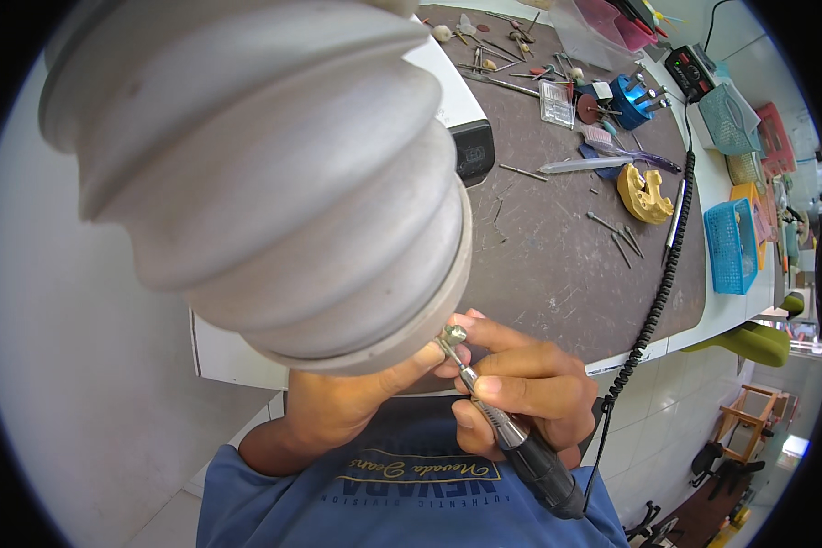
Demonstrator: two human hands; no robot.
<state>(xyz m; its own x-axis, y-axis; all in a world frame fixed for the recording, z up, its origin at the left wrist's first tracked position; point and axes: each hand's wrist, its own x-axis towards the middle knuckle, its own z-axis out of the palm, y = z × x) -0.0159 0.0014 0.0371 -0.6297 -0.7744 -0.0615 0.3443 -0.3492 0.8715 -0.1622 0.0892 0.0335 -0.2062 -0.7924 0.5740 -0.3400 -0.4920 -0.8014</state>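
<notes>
My right hand [543,388] is wrapped around a rotary handpiece [532,464] with a black rear body and a silver front end. Its tip points up and left, meeting a small shiny metal piece [455,334] that looks like a dental casting. Thumb and fingers of my left hand [347,406] close on that piece, partly hidden by the rim of a large grey ribbed suction hose [320,201]. Fingertips of both hands come together there, just beside the hose mouth. Whether the handpiece tip touches the piece I cannot make out exactly.
A coiled black cord [653,329] runs from the handpiece up the right side. On the brown mat [557,265] lie a yellow dental model [645,194], loose burs [623,239], a toothbrush [626,151] and a blue bur holder [632,100]. Blue basket [731,247] at right.
</notes>
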